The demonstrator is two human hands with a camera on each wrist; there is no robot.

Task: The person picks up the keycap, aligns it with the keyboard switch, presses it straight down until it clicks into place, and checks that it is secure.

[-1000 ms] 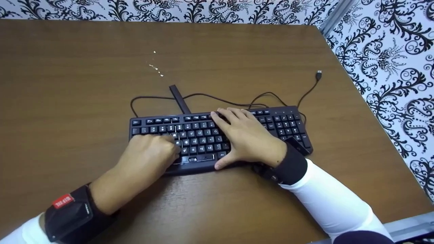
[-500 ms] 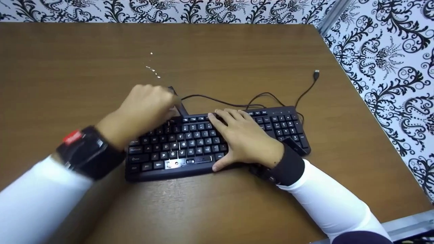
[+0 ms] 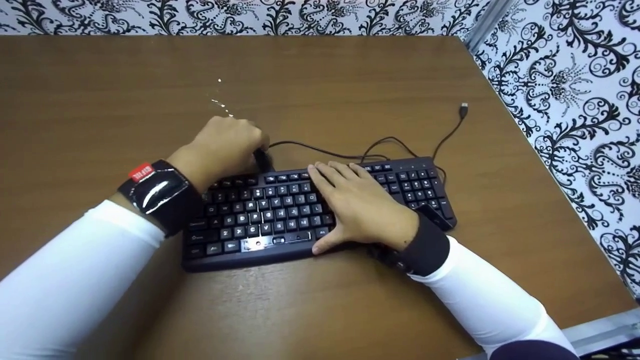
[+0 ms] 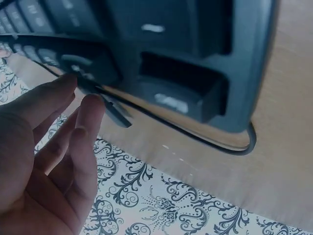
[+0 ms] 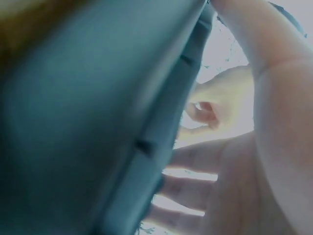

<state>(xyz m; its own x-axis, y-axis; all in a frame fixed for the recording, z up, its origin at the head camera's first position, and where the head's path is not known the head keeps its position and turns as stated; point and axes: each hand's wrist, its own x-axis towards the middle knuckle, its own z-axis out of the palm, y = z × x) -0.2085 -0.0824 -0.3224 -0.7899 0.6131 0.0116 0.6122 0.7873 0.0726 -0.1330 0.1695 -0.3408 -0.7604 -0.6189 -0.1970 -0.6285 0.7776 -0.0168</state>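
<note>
A black keyboard [image 3: 280,215] lies at a slight angle on the brown table. My left hand [image 3: 227,147] is over its back edge, fingers curled down around a flat black stick [image 3: 262,161]. In the left wrist view, the thumb and forefinger [image 4: 90,110] close in on one end of that stick [image 4: 117,113]; the exact contact is partly hidden. My right hand [image 3: 357,205] rests spread across the keyboard right of its middle, the fingers reaching its back edge and the thumb at its front edge. The right wrist view shows the right fingers [image 5: 195,191] straight beside the keyboard [image 5: 112,117].
A thin black cable [image 3: 320,146] runs behind the keyboard and ends in a USB plug [image 3: 463,110] at the right. Small white crumbs [image 3: 222,105] lie on the table [image 3: 125,80] beyond the left hand. Patterned wallpaper [image 3: 565,85] stands along the back and right.
My left hand has moved from the keyboard's left keys up and away, past its back edge, to the black stick. The right hand has stayed in place on the keyboard.
</note>
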